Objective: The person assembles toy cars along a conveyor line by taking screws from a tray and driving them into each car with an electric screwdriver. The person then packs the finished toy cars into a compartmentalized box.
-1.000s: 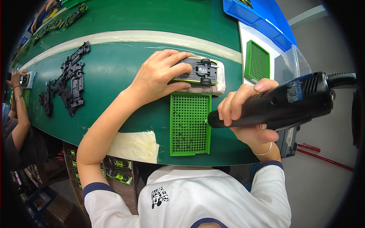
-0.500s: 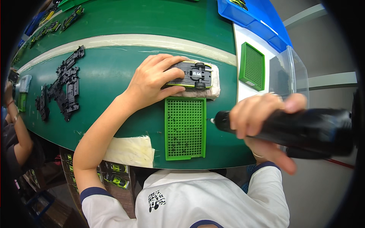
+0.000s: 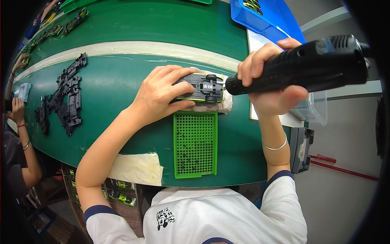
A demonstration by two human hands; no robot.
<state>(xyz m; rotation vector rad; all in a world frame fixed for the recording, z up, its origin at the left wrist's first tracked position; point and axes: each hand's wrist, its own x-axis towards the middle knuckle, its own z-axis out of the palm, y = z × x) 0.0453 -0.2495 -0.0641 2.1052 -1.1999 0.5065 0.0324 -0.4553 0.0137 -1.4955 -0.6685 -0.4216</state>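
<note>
A toy car [image 3: 197, 94] lies upside down on a pale cloth-covered pad [image 3: 228, 105], its black underside and two wheels showing. My left hand [image 3: 162, 91] is closed around the car's left end and holds it against the pad. A black electric screwdriver [image 3: 313, 67] is gripped in my right hand [image 3: 268, 73], tilted with its tip at the car's right end. Whether the bit touches a screw there I cannot tell. Just below the pad sits a green perforated tray [image 3: 196, 144] with small dark screws in some of its holes.
Black plastic chassis parts [image 3: 67, 97] are heaped at the left. A blue bin [image 3: 266, 18] stands at the back right, near a clear plastic box [image 3: 313, 107]. A yellowish cloth [image 3: 136, 167] lies at the front edge. Another person's hand [image 3: 17, 110] is at the far left.
My right hand has raised the screwdriver up and leftward from beside the green tray to the car's right end. My left hand still holds the car.
</note>
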